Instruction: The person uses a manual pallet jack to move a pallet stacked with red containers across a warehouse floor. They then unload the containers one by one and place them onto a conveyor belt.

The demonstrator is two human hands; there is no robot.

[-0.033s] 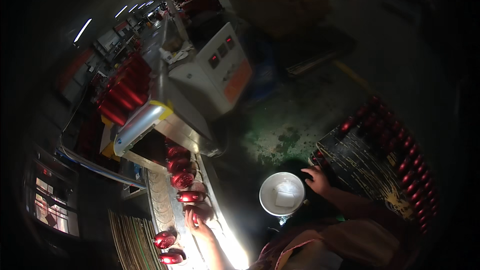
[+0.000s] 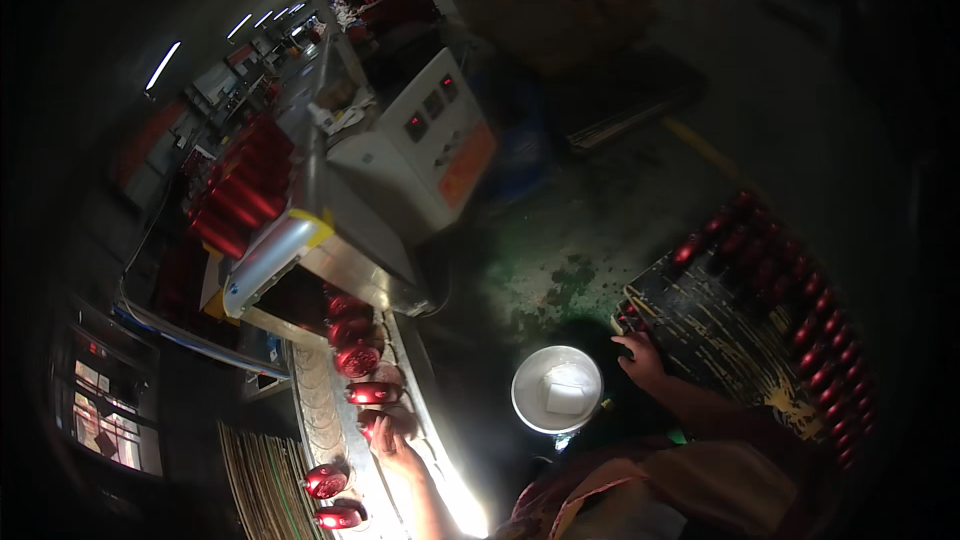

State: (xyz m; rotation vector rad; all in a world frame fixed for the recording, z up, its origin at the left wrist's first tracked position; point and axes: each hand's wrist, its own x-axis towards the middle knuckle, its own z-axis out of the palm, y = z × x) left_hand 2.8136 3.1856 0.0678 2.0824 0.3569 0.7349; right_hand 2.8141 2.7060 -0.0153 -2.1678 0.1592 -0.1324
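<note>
My left hand (image 2: pixel 394 448) is over the brightly lit conveyor, its fingers closed around a glossy red rounded piece (image 2: pixel 369 424). Just beyond it a second red piece (image 2: pixel 373 393) lies on its side, and several more form a row leading into the machine's opening. Two others, a red piece (image 2: pixel 326 481) and one below it (image 2: pixel 340 517), rest on the conveyor's left part. Off to the right, my right hand (image 2: pixel 641 358) has its fingers apart and nothing visible in them. It is beside the near corner of a dark board (image 2: pixel 700 310), close to small red pieces (image 2: pixel 630 314) there.
A white bucket (image 2: pixel 520 395) with something pale inside stands between my hands. Ahead is the metal machine housing (image 2: pixel 355 265) with a control box (image 2: pixel 425 145). Rows of red pieces (image 2: pixel 815 340) line the board's far right. Stacked thin sheets (image 2: pixel 265 485) stand left of the conveyor.
The whole view has shifted slightly. My left hand's fingers and the red piece at them have moved a little to the left. My right hand stays by the board's corner.
</note>
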